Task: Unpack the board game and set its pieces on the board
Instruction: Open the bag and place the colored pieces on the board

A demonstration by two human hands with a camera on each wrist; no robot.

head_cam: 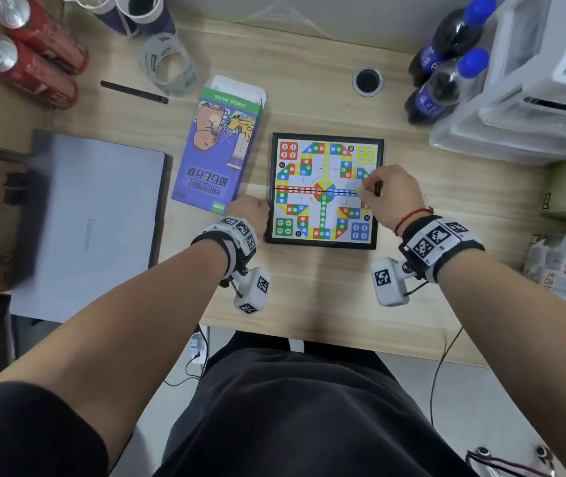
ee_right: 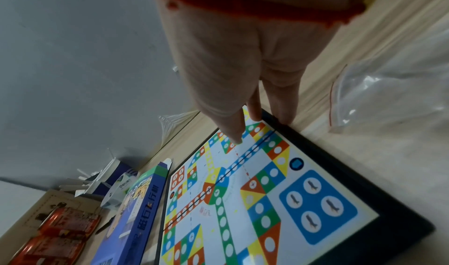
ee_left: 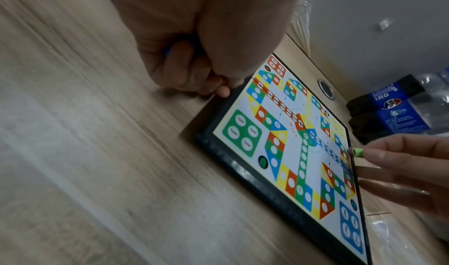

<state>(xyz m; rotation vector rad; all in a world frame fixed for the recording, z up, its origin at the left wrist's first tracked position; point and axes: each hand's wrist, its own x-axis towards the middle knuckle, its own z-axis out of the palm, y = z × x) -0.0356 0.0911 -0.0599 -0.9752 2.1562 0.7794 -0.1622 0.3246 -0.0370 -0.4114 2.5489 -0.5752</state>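
The colourful game board [head_cam: 324, 160] in its black frame lies flat on the wooden desk, also seen in the left wrist view [ee_left: 286, 134] and the right wrist view [ee_right: 267, 202]. My right hand [head_cam: 366, 191] pinches a small green piece [head_cam: 360, 190] just above the board's right edge, on the centre line; the green piece [ee_left: 358, 152] shows at my fingertips [ee_left: 374, 156]. My left hand [head_cam: 250, 208] is a fist at the board's left edge, thumb tip against the frame. A sliver of something blue [ee_left: 168, 50] shows inside the fist. The purple game box [head_cam: 219, 146] lies left of the board.
A closed laptop [head_cam: 85, 218] sits at the left, red cans [head_cam: 34, 53] and a tape roll [head_cam: 168, 63] at the back left, with a black pen [head_cam: 133, 92]. Cola bottles [head_cam: 446, 63] and clear plastic bins [head_cam: 532, 80] stand at the back right. A clear zip bag [ee_right: 388, 96] lies right of the board.
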